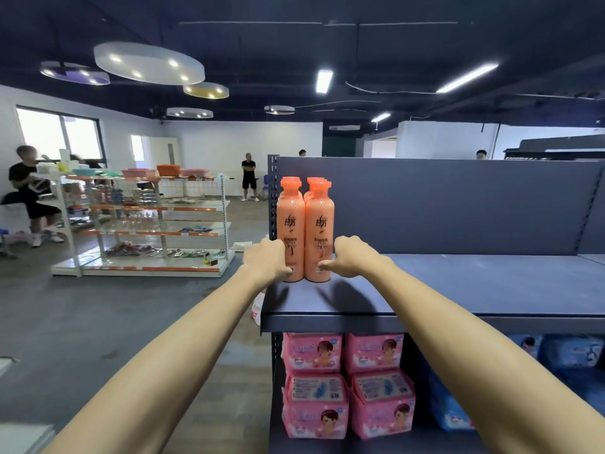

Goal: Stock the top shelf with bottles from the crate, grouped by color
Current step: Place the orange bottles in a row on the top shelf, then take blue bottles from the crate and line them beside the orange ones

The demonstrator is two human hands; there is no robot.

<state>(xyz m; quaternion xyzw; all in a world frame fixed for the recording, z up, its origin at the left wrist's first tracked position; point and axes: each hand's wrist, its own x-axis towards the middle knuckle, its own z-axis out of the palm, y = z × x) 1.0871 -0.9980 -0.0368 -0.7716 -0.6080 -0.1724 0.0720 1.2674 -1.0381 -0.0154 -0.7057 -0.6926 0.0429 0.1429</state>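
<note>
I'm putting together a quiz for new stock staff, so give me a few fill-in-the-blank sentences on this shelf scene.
The bottles on the top shelf are all ___ in color.
They stand at the shelf's ___ end.
The left hand and right hand each hold ___ front bottle.
The packs directly below are ___.
Missing: orange; left; one; pink.

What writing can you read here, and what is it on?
"拉芳": on both front orange bottles.
Smaller print below it: too blurred to read.
Writing on pink packs under the top shelf: too blurred.
Writing on blue packs: too blurred.
</note>
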